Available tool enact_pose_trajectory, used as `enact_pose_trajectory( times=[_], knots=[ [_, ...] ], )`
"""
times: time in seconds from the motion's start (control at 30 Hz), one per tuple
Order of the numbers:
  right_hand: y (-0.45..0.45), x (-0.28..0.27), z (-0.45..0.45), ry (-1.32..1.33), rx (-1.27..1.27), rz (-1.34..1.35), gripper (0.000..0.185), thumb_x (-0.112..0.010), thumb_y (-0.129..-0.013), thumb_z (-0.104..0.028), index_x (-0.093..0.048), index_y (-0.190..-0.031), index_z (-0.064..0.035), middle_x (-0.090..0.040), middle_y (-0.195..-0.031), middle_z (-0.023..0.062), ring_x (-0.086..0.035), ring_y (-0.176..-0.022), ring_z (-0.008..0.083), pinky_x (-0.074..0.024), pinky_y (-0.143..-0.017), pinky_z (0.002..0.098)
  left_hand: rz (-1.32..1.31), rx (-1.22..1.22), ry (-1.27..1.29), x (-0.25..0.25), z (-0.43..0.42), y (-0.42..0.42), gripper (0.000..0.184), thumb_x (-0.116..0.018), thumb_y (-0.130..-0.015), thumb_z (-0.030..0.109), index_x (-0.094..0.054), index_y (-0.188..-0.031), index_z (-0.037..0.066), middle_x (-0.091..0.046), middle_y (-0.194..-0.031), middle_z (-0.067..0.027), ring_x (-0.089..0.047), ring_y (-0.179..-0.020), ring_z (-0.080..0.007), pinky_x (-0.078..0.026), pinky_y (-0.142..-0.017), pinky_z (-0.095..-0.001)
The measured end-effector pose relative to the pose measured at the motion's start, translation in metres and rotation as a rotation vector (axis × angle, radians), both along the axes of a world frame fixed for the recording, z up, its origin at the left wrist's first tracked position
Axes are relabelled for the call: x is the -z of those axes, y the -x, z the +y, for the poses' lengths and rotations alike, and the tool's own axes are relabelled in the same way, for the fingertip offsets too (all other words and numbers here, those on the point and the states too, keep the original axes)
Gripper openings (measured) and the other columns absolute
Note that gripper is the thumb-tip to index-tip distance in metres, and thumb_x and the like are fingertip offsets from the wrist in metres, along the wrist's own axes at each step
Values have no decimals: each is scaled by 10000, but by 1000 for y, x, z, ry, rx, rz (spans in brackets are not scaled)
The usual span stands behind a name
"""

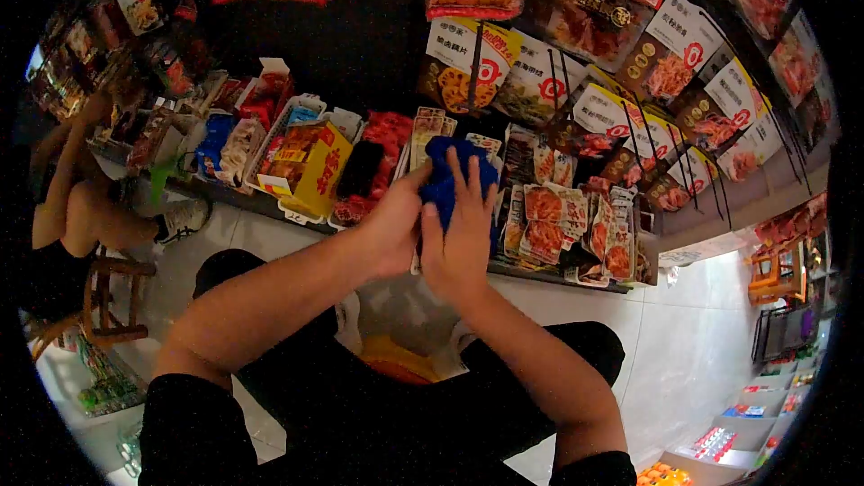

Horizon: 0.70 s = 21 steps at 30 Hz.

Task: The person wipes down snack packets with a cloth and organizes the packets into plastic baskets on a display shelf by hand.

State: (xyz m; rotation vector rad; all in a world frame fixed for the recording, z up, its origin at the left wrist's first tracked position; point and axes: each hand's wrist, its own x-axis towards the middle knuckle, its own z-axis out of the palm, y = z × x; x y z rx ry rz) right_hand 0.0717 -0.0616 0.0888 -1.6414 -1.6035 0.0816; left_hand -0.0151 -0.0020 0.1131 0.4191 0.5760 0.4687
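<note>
A crumpled blue cloth (443, 182) is between my two hands, above the front edge of the low shelf. My left hand (396, 223) grips it from the left, its fingers mostly hidden behind the cloth. My right hand (461, 234) presses on its front, fingers stretched upward over it. Just behind are white-labelled snack packs (430, 126). To the right of my hands stand upright packs of red snacks (544, 216); to the left lie red packets (389, 148) with a dark gap beside them.
A yellow box (322, 171) sits in a white basket (270, 139) farther left. Snack bags (472, 63) hang on hooks above the shelf. At left, another person's leg (76, 211) is beside a wooden stool (121, 297). Pale tiled floor (666, 351) extends right.
</note>
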Motion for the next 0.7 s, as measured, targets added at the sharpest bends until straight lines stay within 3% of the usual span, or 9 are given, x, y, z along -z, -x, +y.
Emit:
enact_pose_trajectory(
  times=[0.13,0.17,0.23,0.3,0.43,0.53,0.7],
  knots=[
    [-8,-11,9,22,-42,-56,516,-413,-900,-300,-389,-1319,1,-387,-1386,163,-273,-1324,379,-104,-1094,525,-68,-8,59,-7,-2,2,492,-304,-952,496,-450,-1286,165,-535,-1228,-65,-522,-1108,-225,-419,-954,-397],
    [-17,-11,16,-15,-31,-106,493,-404,-916,-303,-411,-1296,11,-421,-1339,210,-335,-1282,381,-181,-1079,479,-114,11,39,-6,-2,1,499,-283,-962,493,-422,-1310,164,-515,-1250,-62,-511,-1119,-210,-415,-960,-386],
    [-25,-10,21,180,79,294,494,-390,-925,-295,-415,-1288,39,-366,-1371,237,-304,-1296,395,-171,-1085,503,-82,56,50,-3,-8,0,504,-281,-961,499,-416,-1314,165,-517,-1243,-65,-516,-1111,-212,-425,-948,-390],
    [-23,2,20,188,119,418,530,-367,-944,-314,-378,-1293,84,-317,-1372,305,-295,-1290,421,-191,-1078,512,-17,55,36,1,-12,-1,504,-279,-962,498,-412,-1313,162,-520,-1233,-67,-527,-1091,-213,-435,-934,-390],
    [6,13,-6,154,111,302,568,-383,-930,-296,-292,-1349,76,-281,-1402,288,-278,-1304,422,-176,-1091,495,115,-13,3,14,-6,-3,492,-280,-965,486,-421,-1299,154,-526,-1215,-68,-549,-1045,-211,-450,-910,-379],
    [13,10,-9,48,-17,264,569,-397,-917,-282,-294,-1348,76,-282,-1402,284,-275,-1302,431,-159,-1097,496,61,-19,72,14,2,0,479,-300,-960,486,-455,-1271,156,-530,-1210,-65,-545,-1044,-206,-443,-912,-366],
    [-28,10,16,162,5,199,528,-408,-910,-273,-357,-1310,69,-353,-1354,298,-304,-1284,437,-159,-1093,506,83,23,87,21,-11,-8,480,-293,-949,466,-516,-1213,134,-581,-1174,-84,-557,-1062,-250,-415,-962,-404]
  ],
)
